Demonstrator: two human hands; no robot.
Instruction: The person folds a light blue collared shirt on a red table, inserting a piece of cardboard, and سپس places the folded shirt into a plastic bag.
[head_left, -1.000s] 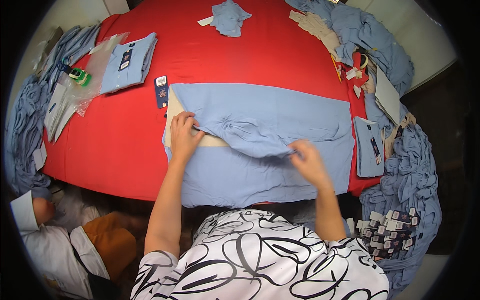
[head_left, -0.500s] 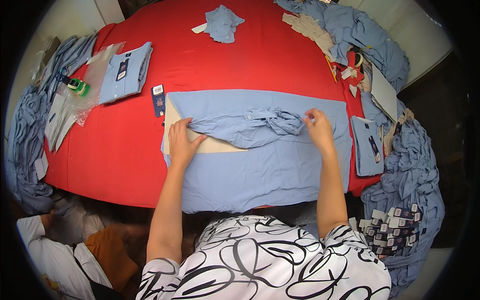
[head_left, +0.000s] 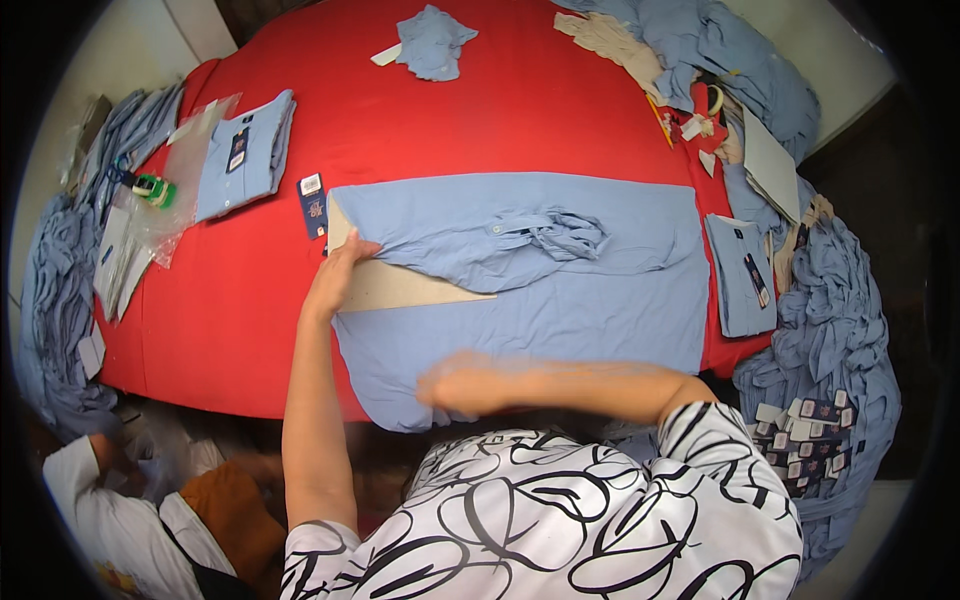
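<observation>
A light blue shirt [head_left: 520,335] lies spread on the red-covered table in front of me, its sleeve [head_left: 545,235] folded over in a crumpled strip with a button. A beige cardboard sheet [head_left: 410,288] shows as a wedge at the shirt's left, partly under the cloth. My left hand [head_left: 338,275] is closed at the left edge of the sheet, pinching the folded shirt there. Smeared by motion, my right hand [head_left: 450,385] passes over the shirt's near left part; its fingers cannot be made out. A dark blue tag [head_left: 312,207] lies just beyond the left hand.
At the left are a folded shirt [head_left: 245,155], a clear plastic bag [head_left: 180,190] and a green tape dispenser [head_left: 155,190]. Another folded shirt [head_left: 742,275] sits at the right, near heaped blue garments [head_left: 830,290] and several tags [head_left: 810,435]. A person [head_left: 150,520] is at lower left.
My right hand has left the sleeve's right end and swung toward me and to the left. My left hand has shifted slightly left along the cardboard edge.
</observation>
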